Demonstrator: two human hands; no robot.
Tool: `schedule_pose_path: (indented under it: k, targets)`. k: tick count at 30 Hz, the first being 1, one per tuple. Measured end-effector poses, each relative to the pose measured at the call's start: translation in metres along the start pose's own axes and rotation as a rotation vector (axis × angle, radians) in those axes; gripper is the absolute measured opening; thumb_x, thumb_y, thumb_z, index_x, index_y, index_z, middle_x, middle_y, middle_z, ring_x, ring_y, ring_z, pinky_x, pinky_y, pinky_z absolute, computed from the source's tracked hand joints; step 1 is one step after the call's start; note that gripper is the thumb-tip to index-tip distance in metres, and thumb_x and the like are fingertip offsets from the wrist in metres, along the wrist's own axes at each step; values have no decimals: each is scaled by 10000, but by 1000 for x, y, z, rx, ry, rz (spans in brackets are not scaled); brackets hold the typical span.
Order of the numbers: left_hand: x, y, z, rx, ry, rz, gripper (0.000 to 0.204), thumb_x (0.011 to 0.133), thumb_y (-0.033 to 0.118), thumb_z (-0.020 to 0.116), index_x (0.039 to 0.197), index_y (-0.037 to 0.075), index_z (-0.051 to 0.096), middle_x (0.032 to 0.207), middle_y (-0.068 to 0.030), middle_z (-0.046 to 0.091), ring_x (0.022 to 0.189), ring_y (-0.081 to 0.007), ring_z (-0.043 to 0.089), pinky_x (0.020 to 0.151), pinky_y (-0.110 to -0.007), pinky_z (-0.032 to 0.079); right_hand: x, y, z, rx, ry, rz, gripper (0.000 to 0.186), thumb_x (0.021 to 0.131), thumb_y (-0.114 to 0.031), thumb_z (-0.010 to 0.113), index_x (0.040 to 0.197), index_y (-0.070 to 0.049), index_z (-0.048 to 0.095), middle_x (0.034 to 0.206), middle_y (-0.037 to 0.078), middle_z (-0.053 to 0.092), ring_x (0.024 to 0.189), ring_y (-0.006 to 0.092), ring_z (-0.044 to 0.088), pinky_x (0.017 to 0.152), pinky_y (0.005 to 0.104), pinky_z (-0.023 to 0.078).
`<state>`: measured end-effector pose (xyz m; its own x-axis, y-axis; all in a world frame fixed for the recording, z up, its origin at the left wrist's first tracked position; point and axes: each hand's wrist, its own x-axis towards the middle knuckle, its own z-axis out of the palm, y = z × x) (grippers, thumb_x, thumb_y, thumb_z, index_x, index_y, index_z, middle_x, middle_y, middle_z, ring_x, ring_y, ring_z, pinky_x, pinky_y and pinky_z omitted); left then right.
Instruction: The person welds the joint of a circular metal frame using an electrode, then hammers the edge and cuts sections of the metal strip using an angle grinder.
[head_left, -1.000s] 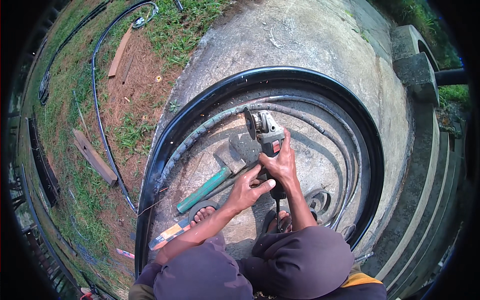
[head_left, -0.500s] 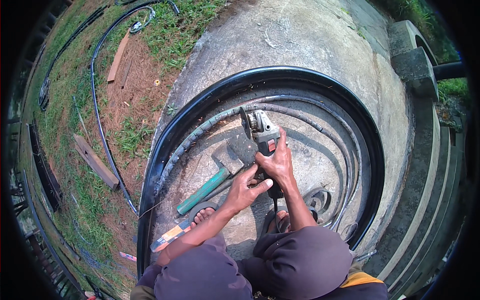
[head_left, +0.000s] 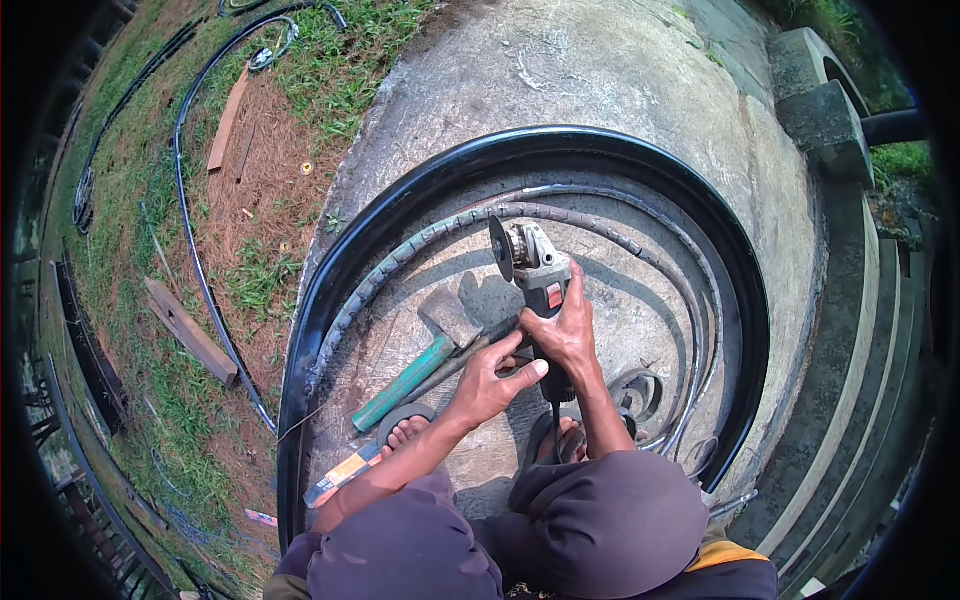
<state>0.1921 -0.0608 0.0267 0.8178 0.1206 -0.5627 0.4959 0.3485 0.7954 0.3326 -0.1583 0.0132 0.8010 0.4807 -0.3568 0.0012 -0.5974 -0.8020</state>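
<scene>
My right hand point(head_left: 568, 330) is closed on an angle grinder point(head_left: 546, 268) with a grey head, dark body and red switch. My left hand point(head_left: 497, 385) holds the same tool lower down, its fingers partly hidden. The cutting disc point(head_left: 500, 247) sits close to a segmented hose point(head_left: 615, 234); I cannot tell whether they touch. That hose curves with a thin pipe point(head_left: 665, 215) inside a curved black channel point(head_left: 625, 144). Below the disc lies a hammer with a green handle point(head_left: 398, 386) and dark metal head point(head_left: 452, 320). A small dark coil point(head_left: 650, 398) is right of my right hand.
My sandaled feet point(head_left: 406, 432) rest on the concrete slab point(head_left: 560, 70). On grass and straw at left lie wooden boards point(head_left: 195, 340) and dark hoses point(head_left: 185, 120). At right are concrete blocks point(head_left: 825, 125), a black pipe point(head_left: 890, 128) and long concrete ledges point(head_left: 850, 330).
The sparks seen around the disc half a second ago no longer show. The grinder and both hands have shifted only slightly, and the view has moved a little.
</scene>
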Motion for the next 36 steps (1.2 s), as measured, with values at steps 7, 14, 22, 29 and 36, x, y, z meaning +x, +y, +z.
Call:
schedule_pose_path:
  k: [7,14,22,29,36]
  targets:
    - [4,-5,1,-5,2,-13,956,865,375,791,1493,-168,318,1487,-346,441,1323,-374,539,1083,-404,453,3,-1,1,-21,6,15,948,706,-213,732,1522,-93,264,1032,228,729,943,407,730,873,463,569]
    - [8,-19,2,-10,47,64,910,850,428,781,1491,-96,405,1417,-275,557,1216,-344,621,1029,-405,490,5,7,6,-39,57,-61,965,701,-214,739,1529,-99,258,1033,230,727,949,412,728,872,461,568]
    - [7,-15,4,-19,42,51,872,865,395,772,1496,-84,406,1413,-252,569,1208,-349,625,1014,-407,500,5,12,6,-9,49,-35,970,703,-214,741,1532,-97,253,1024,224,727,941,395,730,876,450,565]
    - [14,-20,-1,-3,53,169,835,861,385,781,1476,-69,446,1392,-230,587,1195,-282,633,1026,-398,491,14,1,7,0,61,-118,986,704,-200,747,1534,-78,230,1014,225,729,921,393,733,852,447,572]
    - [11,-15,4,-32,42,99,834,861,342,784,1485,-76,424,1387,-213,594,1186,-288,636,1018,-382,497,12,6,6,-52,49,-37,970,711,-203,734,1527,-66,228,965,224,730,886,400,734,839,449,573]
